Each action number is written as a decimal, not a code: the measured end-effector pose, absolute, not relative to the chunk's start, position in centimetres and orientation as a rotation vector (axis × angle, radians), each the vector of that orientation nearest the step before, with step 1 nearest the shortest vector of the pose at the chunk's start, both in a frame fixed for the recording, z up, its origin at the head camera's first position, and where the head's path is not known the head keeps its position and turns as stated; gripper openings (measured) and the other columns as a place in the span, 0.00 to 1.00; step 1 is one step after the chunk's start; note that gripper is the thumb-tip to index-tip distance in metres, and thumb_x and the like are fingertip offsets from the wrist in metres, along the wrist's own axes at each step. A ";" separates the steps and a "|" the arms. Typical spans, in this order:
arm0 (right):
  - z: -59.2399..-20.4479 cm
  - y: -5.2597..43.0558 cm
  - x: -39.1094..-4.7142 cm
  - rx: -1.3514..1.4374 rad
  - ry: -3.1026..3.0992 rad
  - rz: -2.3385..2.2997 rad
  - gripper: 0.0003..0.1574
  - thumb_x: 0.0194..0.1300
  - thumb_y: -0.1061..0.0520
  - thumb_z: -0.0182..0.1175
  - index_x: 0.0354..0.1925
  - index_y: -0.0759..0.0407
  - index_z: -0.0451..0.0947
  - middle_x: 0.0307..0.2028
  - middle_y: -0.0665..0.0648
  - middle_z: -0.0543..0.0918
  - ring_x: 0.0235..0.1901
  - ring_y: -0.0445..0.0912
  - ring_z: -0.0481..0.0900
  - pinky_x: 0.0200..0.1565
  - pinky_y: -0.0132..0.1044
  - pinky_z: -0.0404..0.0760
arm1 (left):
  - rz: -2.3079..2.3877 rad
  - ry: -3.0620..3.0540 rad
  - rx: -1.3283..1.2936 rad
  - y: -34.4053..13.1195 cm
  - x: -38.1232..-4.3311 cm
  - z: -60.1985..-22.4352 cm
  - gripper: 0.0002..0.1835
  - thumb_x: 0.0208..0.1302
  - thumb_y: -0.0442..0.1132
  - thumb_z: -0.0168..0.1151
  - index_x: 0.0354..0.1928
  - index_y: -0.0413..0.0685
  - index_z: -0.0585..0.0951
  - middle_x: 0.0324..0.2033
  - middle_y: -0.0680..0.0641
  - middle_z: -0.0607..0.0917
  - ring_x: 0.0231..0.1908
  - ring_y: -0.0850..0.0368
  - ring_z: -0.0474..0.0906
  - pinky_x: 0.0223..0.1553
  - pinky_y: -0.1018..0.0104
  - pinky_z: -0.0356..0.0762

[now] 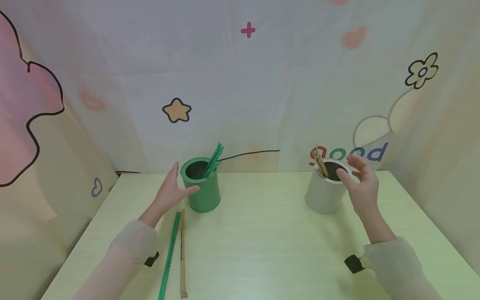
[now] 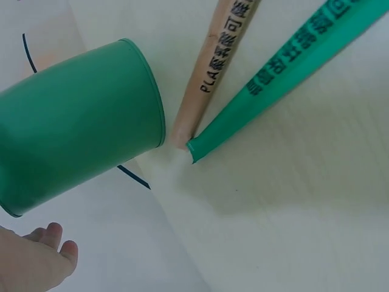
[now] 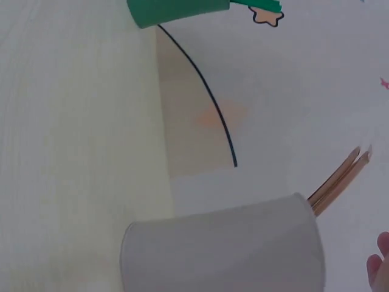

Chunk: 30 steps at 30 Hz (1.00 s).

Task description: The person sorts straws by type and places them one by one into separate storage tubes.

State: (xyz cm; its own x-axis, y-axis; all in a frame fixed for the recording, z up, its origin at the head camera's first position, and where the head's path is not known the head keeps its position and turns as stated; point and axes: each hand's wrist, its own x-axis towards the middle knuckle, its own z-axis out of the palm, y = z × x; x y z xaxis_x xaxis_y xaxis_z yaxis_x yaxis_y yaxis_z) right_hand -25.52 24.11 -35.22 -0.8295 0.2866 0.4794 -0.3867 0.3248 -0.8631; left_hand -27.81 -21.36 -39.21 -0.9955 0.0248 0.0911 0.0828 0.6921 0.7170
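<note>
A green cup [image 1: 205, 193] holds several green wrapped straws [image 1: 213, 160] that stick out over its rim. My left hand [image 1: 171, 192] is beside its left side, thumb spread from the fingers and across the cup's front; whether it touches cannot be told. On the right stands a light grey cup [image 1: 324, 192] with a few brown wrapped straws [image 1: 320, 163] leaning in it. My right hand [image 1: 363, 187] is at that cup's right rim, fingers bent loosely and holding nothing. Below the green cup lie a green straw [image 2: 292, 76] and a brown straw [image 2: 213, 73], both in printed wrappers.
The pale table [image 1: 258, 241] reaches back to a printed curtain [image 1: 232, 83] close behind both cups. The curtain also hangs along the left and right sides. A black strap end [image 1: 353, 264] hangs from the right wrist, another from the left.
</note>
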 end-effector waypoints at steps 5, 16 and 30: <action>-36.7 25.7 -26.0 0.031 -2.225 1.541 0.39 0.59 0.55 0.57 0.64 0.55 0.51 0.64 0.56 0.59 0.64 0.47 0.55 0.62 0.45 0.57 | -1.259 -2.796 -0.078 -21.5 -27.2 -39.8 0.60 0.45 0.62 0.62 0.68 0.49 0.34 0.68 0.43 0.43 0.66 0.42 0.44 0.61 0.41 0.51; -39.2 27.0 -26.9 0.088 -2.312 1.640 0.57 0.57 0.55 0.59 0.68 0.52 0.28 0.69 0.62 0.37 0.68 0.55 0.38 0.62 0.57 0.45 | -1.298 -2.767 -0.079 -22.1 -25.8 -41.2 0.47 0.54 0.49 0.61 0.68 0.42 0.44 0.65 0.37 0.55 0.61 0.38 0.56 0.55 0.43 0.63; -40.4 27.0 -27.9 0.045 -2.320 1.705 0.65 0.54 0.55 0.62 0.66 0.55 0.20 0.68 0.64 0.32 0.67 0.56 0.33 0.64 0.56 0.40 | -1.347 -2.817 0.011 -22.7 -23.7 -43.2 0.26 0.59 0.40 0.56 0.59 0.41 0.64 0.50 0.39 0.75 0.47 0.46 0.74 0.45 0.57 0.75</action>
State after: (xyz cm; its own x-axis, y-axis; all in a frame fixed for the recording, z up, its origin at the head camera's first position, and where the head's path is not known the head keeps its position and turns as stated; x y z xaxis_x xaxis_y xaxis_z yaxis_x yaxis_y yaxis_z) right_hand -27.85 26.95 -40.36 -0.9653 0.1287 0.2271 -0.1784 0.3101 -0.9338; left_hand -23.74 -22.71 -43.20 -0.9998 -0.0146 0.0141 0.0018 0.6278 0.7783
